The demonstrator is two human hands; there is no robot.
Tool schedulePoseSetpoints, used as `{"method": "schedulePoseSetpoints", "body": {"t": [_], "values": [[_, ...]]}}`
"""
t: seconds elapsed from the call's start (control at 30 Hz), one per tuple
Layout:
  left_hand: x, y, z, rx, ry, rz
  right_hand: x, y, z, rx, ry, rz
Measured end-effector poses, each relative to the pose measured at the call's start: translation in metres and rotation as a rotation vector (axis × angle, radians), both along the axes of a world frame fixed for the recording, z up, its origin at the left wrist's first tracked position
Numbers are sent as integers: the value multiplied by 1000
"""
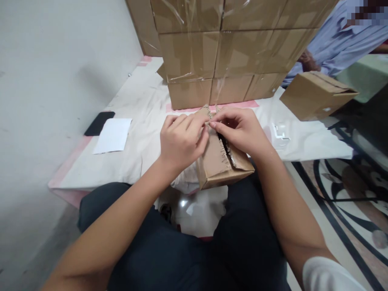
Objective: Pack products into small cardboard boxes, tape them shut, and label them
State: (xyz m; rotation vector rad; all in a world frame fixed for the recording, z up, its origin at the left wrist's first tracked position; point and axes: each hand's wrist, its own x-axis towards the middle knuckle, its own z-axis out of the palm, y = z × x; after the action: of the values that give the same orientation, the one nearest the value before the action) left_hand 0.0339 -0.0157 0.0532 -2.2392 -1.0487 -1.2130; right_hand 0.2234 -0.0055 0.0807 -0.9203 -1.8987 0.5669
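A small brown cardboard box [220, 167] rests on my lap, its top torn along a ragged seam. My left hand [182, 139] is closed on the box's far left flap, fingers curled over its edge. My right hand [241, 129] is closed too, pinching the torn strip of cardboard at the far end of the seam, right beside my left fingertips. A dark gap shows under the torn edge; what is inside is hidden.
A stack of taped cardboard boxes [218, 52] stands ahead on a white cloth [136, 121]. A loose box [317, 95] lies at the right, near a seated person in a blue shirt [342, 40]. White paper [112, 135] and a black phone [98, 122] lie left. A wall [45, 101] runs along the left.
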Motion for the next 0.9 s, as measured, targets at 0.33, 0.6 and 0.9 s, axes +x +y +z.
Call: {"method": "schedulePoseSetpoints", "body": {"t": [0.33, 0.6, 0.9], "values": [[-6, -2, 10, 17, 86, 17, -1, 0, 0, -8, -69, 32], [-6, -5, 12, -48, 67, 44, -3, -2, 1, -13, -84, 15], [2, -4, 9, -355, -166, -31, -4, -3, 2, -38, -99, -6]]}}
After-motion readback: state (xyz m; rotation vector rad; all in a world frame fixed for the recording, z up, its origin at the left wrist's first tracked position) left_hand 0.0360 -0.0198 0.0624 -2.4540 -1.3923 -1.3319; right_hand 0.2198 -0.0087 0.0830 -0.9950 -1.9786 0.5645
